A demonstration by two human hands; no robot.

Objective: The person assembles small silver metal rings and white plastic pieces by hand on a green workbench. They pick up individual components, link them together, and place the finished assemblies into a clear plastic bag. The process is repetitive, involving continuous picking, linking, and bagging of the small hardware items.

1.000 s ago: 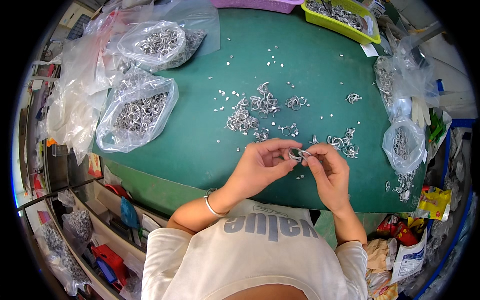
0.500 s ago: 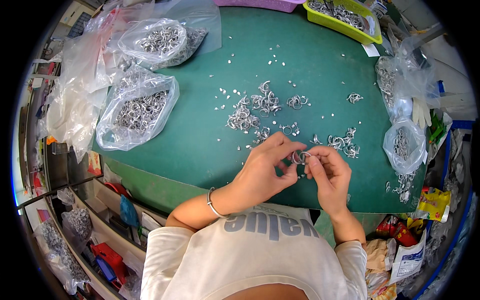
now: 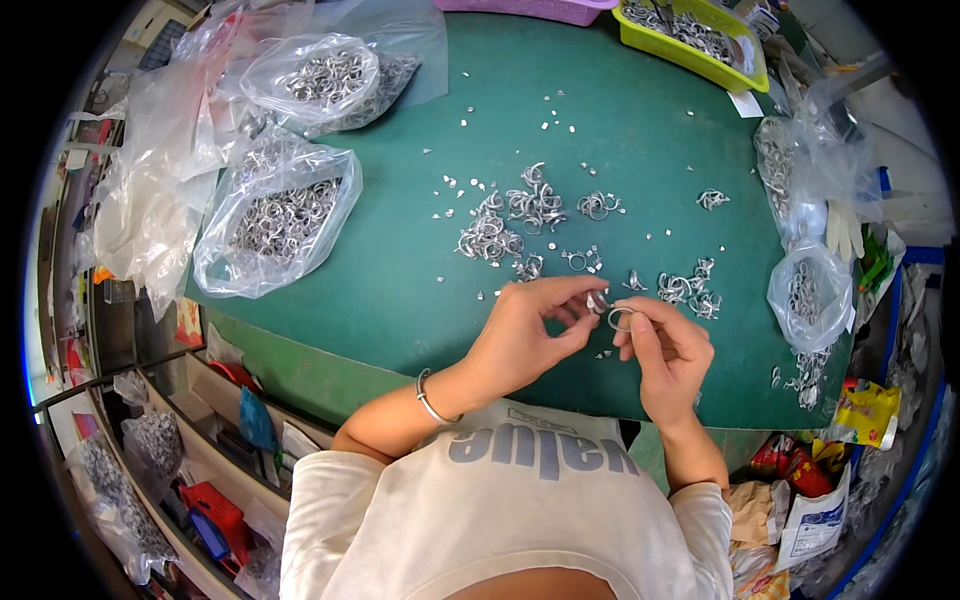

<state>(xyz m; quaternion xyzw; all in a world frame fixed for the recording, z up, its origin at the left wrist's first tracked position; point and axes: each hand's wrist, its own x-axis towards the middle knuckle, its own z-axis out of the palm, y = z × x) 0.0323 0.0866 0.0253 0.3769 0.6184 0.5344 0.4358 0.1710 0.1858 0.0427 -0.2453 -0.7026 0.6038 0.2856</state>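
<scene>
My left hand (image 3: pixel 535 330), with a bangle at the wrist, pinches a silver metal ring (image 3: pixel 597 302) between thumb and forefinger. Close beside it, my right hand (image 3: pixel 665 350) holds another silver ring (image 3: pixel 621 319) by its edge, and the two rings look slightly apart. Just beyond my hands lies a heap of silver rings (image 3: pixel 488 236) on the green table, with a second clump of rings (image 3: pixel 537 205) against it. A smaller group of rings (image 3: pixel 688 290) rests past my right hand. Tiny silver pieces (image 3: pixel 582 260) are scattered among the heaps.
Open plastic bags of rings stand at the left, one nearer (image 3: pixel 285 220) and one farther (image 3: pixel 325 80). A yellow-green basket (image 3: pixel 690 62) and a purple basket (image 3: pixel 530 8) sit at the far edge. Another bag of rings (image 3: pixel 808 295) is at the right, beside a white glove (image 3: pixel 843 230).
My hands have drawn slightly apart. The rings, overlapping between my fingers before, now show separately, one in each hand.
</scene>
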